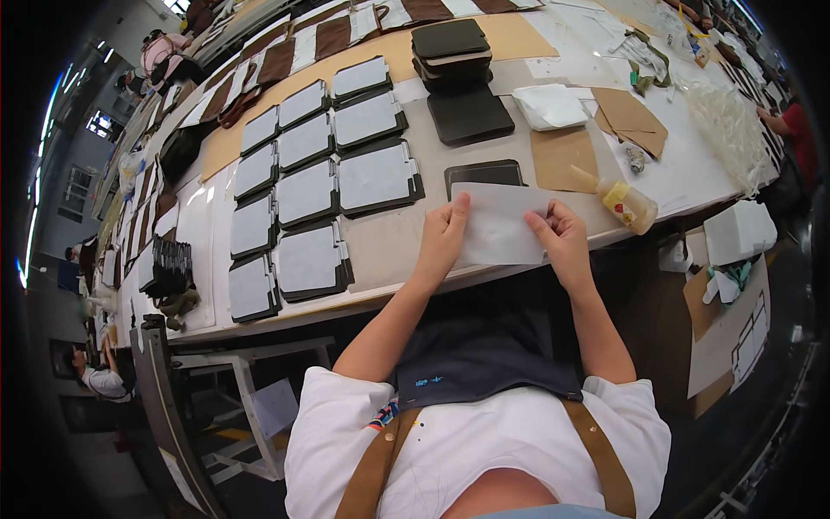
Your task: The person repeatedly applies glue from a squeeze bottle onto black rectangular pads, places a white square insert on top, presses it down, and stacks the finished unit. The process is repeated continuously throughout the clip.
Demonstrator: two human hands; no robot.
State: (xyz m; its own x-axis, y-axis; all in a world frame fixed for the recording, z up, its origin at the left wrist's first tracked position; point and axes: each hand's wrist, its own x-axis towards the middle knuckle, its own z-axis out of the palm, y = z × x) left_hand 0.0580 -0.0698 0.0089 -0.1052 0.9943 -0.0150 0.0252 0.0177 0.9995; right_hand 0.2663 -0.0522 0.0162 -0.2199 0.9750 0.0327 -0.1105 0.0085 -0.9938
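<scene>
A sheet of thin white paper (501,227) is stretched between my two hands above the table's front edge. My left hand (446,229) pinches its left side, thumb on top. The right side is gripped by my right hand (562,238), thumb and fingers closed on it. Just beyond the sheet lies a black rectangular panel (484,171), partly covered by the paper. Behind that sit a flat black piece (469,115) and a tall stack of black pieces (450,50). A pile of white sheets (551,106) rests to their right.
Several stacks of black pieces topped with pale sheets (309,195) fill the table's left half. A yellowish squeeze bottle (628,206) stands near my right hand, by brown paper sheets (564,159). A cardboard box (726,320) is below right. Other people (105,381) are farther off.
</scene>
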